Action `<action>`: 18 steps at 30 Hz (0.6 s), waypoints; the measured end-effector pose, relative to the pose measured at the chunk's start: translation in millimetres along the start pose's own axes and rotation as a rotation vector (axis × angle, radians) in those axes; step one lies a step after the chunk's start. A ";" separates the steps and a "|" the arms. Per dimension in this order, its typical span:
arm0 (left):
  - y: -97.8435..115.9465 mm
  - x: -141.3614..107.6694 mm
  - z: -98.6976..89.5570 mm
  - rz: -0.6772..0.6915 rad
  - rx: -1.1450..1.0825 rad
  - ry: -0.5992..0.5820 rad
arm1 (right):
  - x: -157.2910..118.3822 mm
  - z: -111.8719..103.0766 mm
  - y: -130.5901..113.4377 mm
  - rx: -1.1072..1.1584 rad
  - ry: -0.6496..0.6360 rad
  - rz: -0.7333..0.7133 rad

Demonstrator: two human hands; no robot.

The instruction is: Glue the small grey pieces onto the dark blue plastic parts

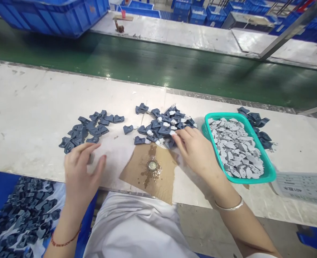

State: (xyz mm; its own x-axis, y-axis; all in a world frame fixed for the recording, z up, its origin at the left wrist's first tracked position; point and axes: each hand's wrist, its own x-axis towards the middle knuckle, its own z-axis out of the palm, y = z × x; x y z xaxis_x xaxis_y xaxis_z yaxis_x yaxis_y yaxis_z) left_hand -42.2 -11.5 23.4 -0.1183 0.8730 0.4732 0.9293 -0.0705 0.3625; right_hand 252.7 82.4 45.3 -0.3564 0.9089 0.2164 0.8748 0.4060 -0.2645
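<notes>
Head cam: yr L hand point(82, 172), fingers apart, is nr the L pile of navy pcs point(79, 132). Yr R hand point(197, 154) is at the mid pile of grey-tipped navy pcs point(158, 124); can't tell if its fingertips grip one. Wet cardboard point(134, 166) w/ round cap point(152, 165) lies btwn. Teal basket point(267, 170) blocks R side. White box point(303, 188): "401" upside down, rest unclear.

Slate-blue parts point(164, 130) with whitish tips point(149, 133) are noted at the right hand point(195, 152); beside it, light-grey pieces point(236, 147) are recorded in a turquoise basket point(269, 175).
</notes>
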 end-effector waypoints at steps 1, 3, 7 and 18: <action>-8.2 -2.3 -3.1 -0.033 0.063 0.002 | 0.5 -3.5 3.5 -0.024 0.011 0.027; -21.5 -8.4 -7.8 -0.086 0.143 -0.059 | -0.5 -14.4 11.3 -0.007 0.046 0.082; -30.8 -18.1 -9.4 -0.146 0.180 -0.157 | -9.5 -41.5 40.9 -0.041 0.181 0.277; -18.5 -17.1 -7.4 -0.095 -0.014 -0.238 | -12.2 -33.2 104.7 -0.209 -0.204 0.343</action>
State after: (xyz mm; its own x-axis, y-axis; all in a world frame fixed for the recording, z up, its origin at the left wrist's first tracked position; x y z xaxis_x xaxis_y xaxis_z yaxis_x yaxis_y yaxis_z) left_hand -60.0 -28.7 14.5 -0.1172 0.9649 0.2348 0.9128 0.0115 0.4083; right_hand 359.6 110.7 46.2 -0.0736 0.9962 -0.0462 0.9936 0.0693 -0.0887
